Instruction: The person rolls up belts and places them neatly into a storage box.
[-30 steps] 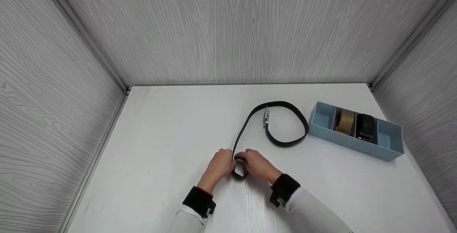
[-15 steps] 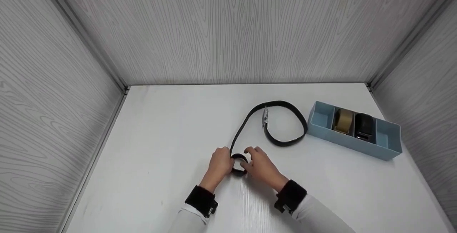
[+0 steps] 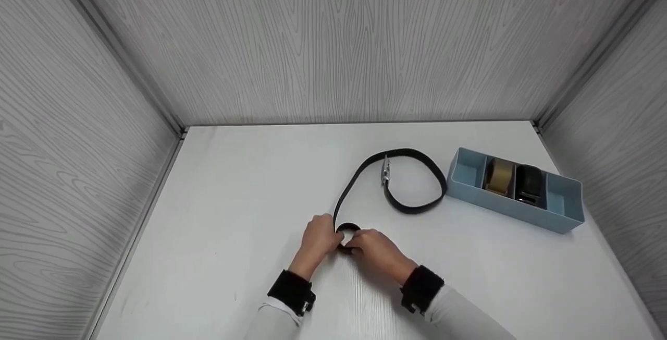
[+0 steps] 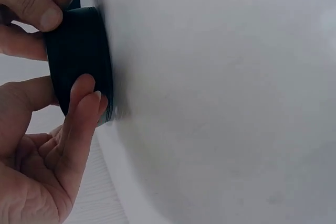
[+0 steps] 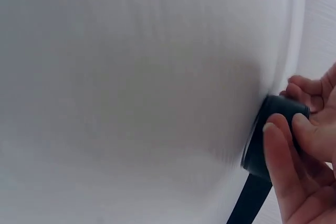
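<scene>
A black belt stands on edge on the white table, with its silver buckle inside the wide far loop. Its near end is wound into a small coil between the hands. My left hand pinches the coil's left side, where the long strap runs off. From the right, my right hand pinches the coil's near right wall between thumb and fingers. In the left wrist view the coil shows several layers, with fingers of both hands on it. The right wrist view shows the coil close over the table.
A light blue divided box stands at the right, near the belt's far loop. In its middle compartments sit a belt with a tan strap and a rolled black belt. Grey wood-grain panels enclose the table.
My right hand let go of the coil, spread its fingers, then pinched it again lower on the right side. The left hand keeps its grip and has shifted slightly left.
</scene>
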Tool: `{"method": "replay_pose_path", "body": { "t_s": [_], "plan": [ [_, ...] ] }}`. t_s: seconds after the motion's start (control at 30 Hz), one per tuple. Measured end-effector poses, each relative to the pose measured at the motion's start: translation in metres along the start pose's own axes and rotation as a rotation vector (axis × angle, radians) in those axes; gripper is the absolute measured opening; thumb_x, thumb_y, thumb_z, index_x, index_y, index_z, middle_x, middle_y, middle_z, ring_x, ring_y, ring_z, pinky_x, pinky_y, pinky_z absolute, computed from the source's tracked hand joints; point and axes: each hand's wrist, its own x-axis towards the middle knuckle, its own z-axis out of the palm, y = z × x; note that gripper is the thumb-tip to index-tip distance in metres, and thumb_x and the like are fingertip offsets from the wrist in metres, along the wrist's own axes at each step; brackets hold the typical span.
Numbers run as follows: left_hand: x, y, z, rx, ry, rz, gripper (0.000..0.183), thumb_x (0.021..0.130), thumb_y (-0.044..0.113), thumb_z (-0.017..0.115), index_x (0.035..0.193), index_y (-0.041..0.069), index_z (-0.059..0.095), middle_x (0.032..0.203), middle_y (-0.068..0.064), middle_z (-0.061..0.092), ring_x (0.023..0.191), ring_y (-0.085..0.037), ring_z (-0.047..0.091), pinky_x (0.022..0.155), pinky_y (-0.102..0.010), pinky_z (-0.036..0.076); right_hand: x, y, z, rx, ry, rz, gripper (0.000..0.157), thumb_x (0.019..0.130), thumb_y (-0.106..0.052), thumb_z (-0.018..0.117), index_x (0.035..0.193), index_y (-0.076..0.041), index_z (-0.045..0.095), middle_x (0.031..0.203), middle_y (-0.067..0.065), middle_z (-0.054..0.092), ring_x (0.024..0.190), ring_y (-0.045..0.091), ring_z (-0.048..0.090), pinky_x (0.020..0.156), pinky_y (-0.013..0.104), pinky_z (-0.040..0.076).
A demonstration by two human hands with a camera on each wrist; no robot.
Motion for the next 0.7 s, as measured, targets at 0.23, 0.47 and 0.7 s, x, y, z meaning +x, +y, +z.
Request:
{"method": "replay_pose_path", "body": {
  "t_s": [0.23,0.47,0.7],
  "plan": [
    [0.007,-0.005,-0.006,0.042,-0.036,-0.008,0.025,0.079,0.021,0.078,0.074,0.003,0.061,0.064,-0.005,0.058,0.054,-0.019,0.054,0.051,-0.033,0.045,0.004,0.015,-0.013,0.104,-0.084,-0.159,0.025,0.073,0.020,0.064,0.082,-0.001,0.073,0.077,0.010,0.066,0.069,0.017,0.059,0.063,0.018,0.043],
    [0.004,-0.002,-0.007,0.067,-0.052,0.046,0.012,0.076,0.004,0.071,0.073,0.004,0.059,0.064,-0.004,0.055,0.058,-0.021,0.054,0.055,-0.035,0.046,0.010,0.017,-0.019,0.087,-0.136,-0.181,0.025,0.077,0.019,0.062,0.084,-0.001,0.075,0.082,0.009,0.068,0.075,0.018,0.063,0.070,0.023,0.047],
    [0.002,0.002,-0.001,0.135,0.049,0.058,0.007,0.072,0.001,0.068,0.072,0.003,0.062,0.065,-0.006,0.057,0.061,-0.024,0.056,0.055,-0.039,0.047,0.007,0.014,-0.021,0.105,-0.116,0.002,0.022,0.086,0.012,0.062,0.101,-0.001,0.071,0.101,0.008,0.066,0.093,0.019,0.063,0.079,0.028,0.050]
  ]
}}
